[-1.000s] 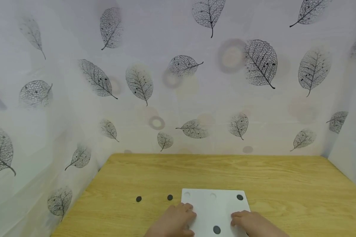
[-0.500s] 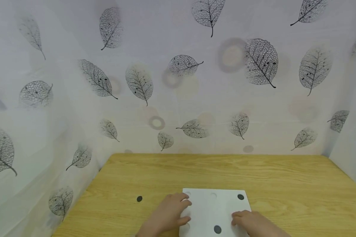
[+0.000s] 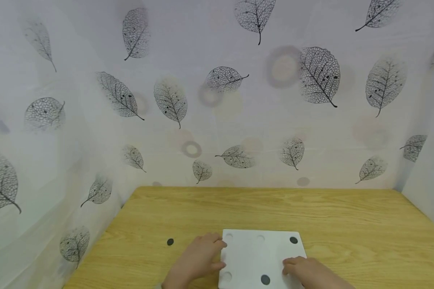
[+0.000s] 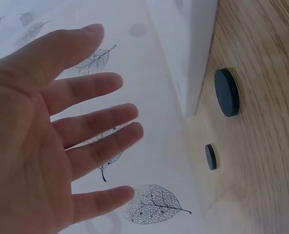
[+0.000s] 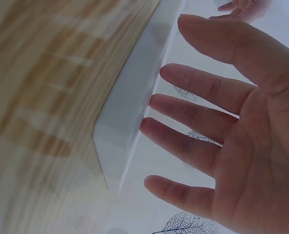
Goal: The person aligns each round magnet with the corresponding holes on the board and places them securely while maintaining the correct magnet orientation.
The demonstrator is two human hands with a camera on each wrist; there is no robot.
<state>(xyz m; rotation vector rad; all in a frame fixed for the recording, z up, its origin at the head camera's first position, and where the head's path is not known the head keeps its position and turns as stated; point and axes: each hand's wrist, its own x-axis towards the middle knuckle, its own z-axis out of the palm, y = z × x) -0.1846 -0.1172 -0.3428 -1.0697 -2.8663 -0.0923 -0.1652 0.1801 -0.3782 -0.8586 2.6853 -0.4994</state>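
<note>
A white board (image 3: 254, 257) with shallow round recesses lies on the table. Dark discs fill two visible recesses: a far right disc (image 3: 293, 240) and a near middle disc (image 3: 265, 279). Bare recesses show along its far side and at the left. My left hand (image 3: 197, 257) hovers by the board's left edge, fingers spread, holding nothing. On the table, a loose disc (image 3: 170, 242) lies left of that hand; the left wrist view adds a closer loose disc (image 4: 227, 92), hidden in the head view. My right hand (image 3: 307, 273) touches the board's right side with extended fingertips (image 5: 169, 71).
The wooden table (image 3: 347, 216) has its far edge against a pale curtain (image 3: 217, 120) printed with leaves. More curtain hangs along the left and right sides.
My left hand has drawn back leftward off the board, uncovering the near left recess and covering one loose disc in the head view. The right hand stays in place.
</note>
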